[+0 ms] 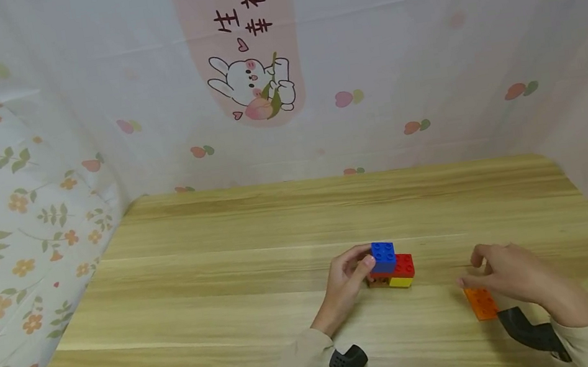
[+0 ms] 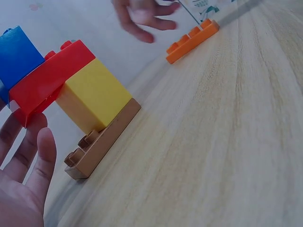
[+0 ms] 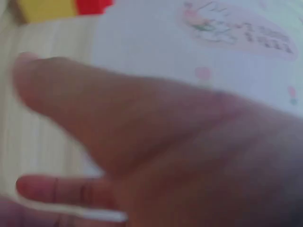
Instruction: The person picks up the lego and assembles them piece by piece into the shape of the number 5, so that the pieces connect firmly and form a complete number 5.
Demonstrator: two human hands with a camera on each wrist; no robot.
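A small stack of toy building bricks stands right of the table's middle. From the top come a blue brick [image 1: 384,257], a longer red brick [image 1: 404,265], a yellow brick [image 2: 97,97] and a flat brown brick [image 2: 111,139]. My left hand [image 1: 341,286] grips the blue brick from the left, thumb on its near side, with other fingers beside the overhanging end of the red one. My right hand [image 1: 518,277] hovers over the far end of a flat orange brick [image 1: 483,306], fingers loosely bent and holding nothing. The orange brick lies on the table, studs up.
The wooden table [image 1: 203,296] reaches back to a white printed cloth [image 1: 422,52], and a flowered cloth [image 1: 17,260] hangs at the left. Black curved pieces sit by the left wrist [image 1: 348,361] and the right wrist [image 1: 529,329].
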